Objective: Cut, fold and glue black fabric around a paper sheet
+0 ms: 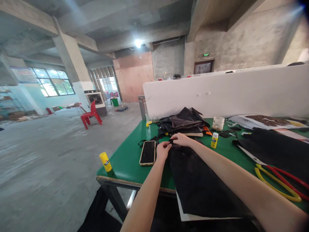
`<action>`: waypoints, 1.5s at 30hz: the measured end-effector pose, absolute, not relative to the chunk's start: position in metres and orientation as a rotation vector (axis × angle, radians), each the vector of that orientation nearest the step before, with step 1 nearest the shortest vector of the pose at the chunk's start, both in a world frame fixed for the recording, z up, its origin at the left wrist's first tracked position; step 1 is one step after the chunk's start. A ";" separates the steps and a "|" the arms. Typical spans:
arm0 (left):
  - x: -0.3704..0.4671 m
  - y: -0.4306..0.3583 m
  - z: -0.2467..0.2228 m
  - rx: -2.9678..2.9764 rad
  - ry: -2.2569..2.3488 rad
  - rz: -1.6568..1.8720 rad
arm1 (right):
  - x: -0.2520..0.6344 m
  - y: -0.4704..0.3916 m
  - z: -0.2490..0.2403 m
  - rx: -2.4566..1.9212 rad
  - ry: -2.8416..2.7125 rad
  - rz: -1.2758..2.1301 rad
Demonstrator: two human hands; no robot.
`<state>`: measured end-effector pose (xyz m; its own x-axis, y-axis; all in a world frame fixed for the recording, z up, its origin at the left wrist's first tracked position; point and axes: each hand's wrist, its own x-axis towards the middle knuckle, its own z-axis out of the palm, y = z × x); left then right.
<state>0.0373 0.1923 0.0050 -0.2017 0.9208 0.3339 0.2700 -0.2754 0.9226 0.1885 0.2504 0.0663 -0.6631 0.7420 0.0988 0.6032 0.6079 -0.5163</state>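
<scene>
My left hand and my right hand meet over the far left end of a sheet of black fabric. The fingers of both are pinched on a small dark piece at its edge, too small to make out fully. The fabric drapes over the table's front edge, with a white board showing beneath it. A phone in a pale case lies just left of my left hand. Beyond my hands is a heap of folded black material.
A yellow glue stick stands at the left corner of the green table, another glue stick to the right. Large scissors with red and yellow handles lie at right. A white partition closes the back.
</scene>
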 end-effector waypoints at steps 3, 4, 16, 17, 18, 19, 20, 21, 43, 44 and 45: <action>0.037 0.192 0.004 1.450 1.499 1.544 | 0.187 0.251 0.067 -1.121 -2.557 0.634; 0.037 0.192 0.004 1.436 1.530 1.555 | 0.186 0.252 0.067 -1.138 -2.561 0.625; 0.035 0.187 0.011 1.448 1.611 1.451 | 0.167 0.259 0.063 -1.281 -2.523 0.552; 0.035 0.187 0.011 1.445 1.621 1.444 | 0.166 0.259 0.063 -1.284 -2.519 0.557; 0.035 0.187 0.012 1.444 1.629 1.436 | 0.165 0.260 0.063 -1.289 -2.514 0.561; 0.035 0.186 0.013 1.447 1.634 1.430 | 0.164 0.260 0.063 -1.296 -2.510 0.565; 0.034 0.186 0.013 1.451 1.637 1.424 | 0.162 0.261 0.063 -1.304 -2.504 0.568; 0.034 0.185 0.014 1.459 1.639 1.418 | 0.161 0.261 0.062 -1.314 -2.497 0.570; 0.030 0.184 0.016 1.378 1.669 1.316 | 0.163 0.268 0.054 -1.097 -2.380 0.965; 0.030 0.185 0.016 1.365 1.653 1.324 | 0.164 0.267 0.054 -1.077 -2.368 0.978; 0.029 0.185 0.016 1.353 1.639 1.337 | 0.164 0.266 0.053 -1.062 -2.353 0.985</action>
<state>0.0294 0.1851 0.0159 -0.2826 0.9498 0.1340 0.3220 -0.0377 0.9460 0.1636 0.2663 0.0528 -0.6444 0.7630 0.0502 0.4997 0.4699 -0.7277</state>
